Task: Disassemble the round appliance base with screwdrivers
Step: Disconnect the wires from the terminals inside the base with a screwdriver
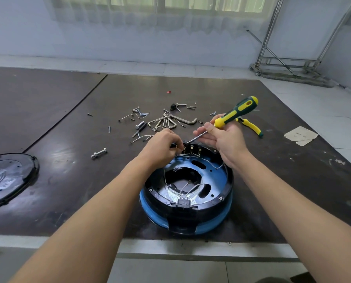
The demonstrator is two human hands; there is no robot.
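The round appliance base, black and blue, lies upside down near the table's front edge, its inside open with white wires showing. My right hand grips a yellow and green screwdriver, whose metal tip reaches the terminal block at the base's far rim. My left hand has its fingers curled at that same far rim, pinching something small beside the tip; what it pinches is hidden by the fingers.
Loose screws, bolts and hex keys lie scattered behind the base. Yellow-handled pliers lie to the right, a bolt to the left. A black round cover sits at the left edge. Paper scraps lie at the right.
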